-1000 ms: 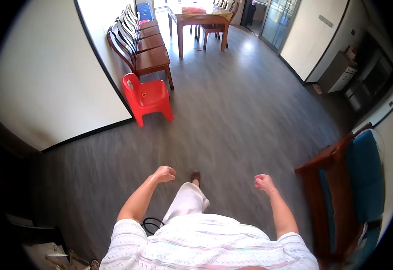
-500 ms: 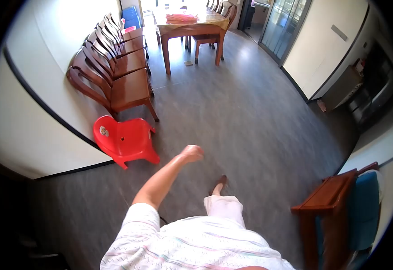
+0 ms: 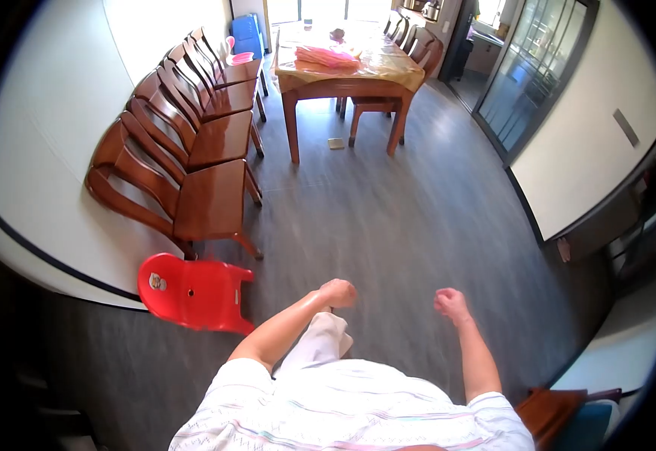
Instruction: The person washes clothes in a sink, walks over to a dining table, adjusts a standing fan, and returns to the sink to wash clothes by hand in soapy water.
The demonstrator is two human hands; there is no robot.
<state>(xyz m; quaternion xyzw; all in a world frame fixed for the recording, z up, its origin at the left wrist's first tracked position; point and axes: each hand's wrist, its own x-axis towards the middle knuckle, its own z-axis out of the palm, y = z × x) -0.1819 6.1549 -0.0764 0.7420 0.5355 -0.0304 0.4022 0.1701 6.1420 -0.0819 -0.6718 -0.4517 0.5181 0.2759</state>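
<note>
My left hand point(image 3: 338, 292) is out in front of my body, its fingers curled in and nothing showing in them. It hangs above my raised knee, and the red plastic child's chair point(image 3: 200, 295) is the closest furniture, to its left. On the other side, my right hand point(image 3: 451, 304) is held over the grey floor point(image 3: 396, 233) with the fingers folded into a loose fist. No object shows in it either, and it touches nothing.
A row of brown wooden chairs point(image 3: 211, 199) lines the left wall. Ahead stands a dining table point(image 3: 350, 88) bearing a pink folded bundle point(image 3: 326, 57). A small flat object point(image 3: 335, 143) lies on the floor near it. A glass sliding door point(image 3: 527, 83) is at right; wooden furniture point(image 3: 550, 413) is lower right.
I have moved forward: the table and chairs look nearer, and the red chair sits lower in view. My right hand has come into sight, and my other leg is now forward.
</note>
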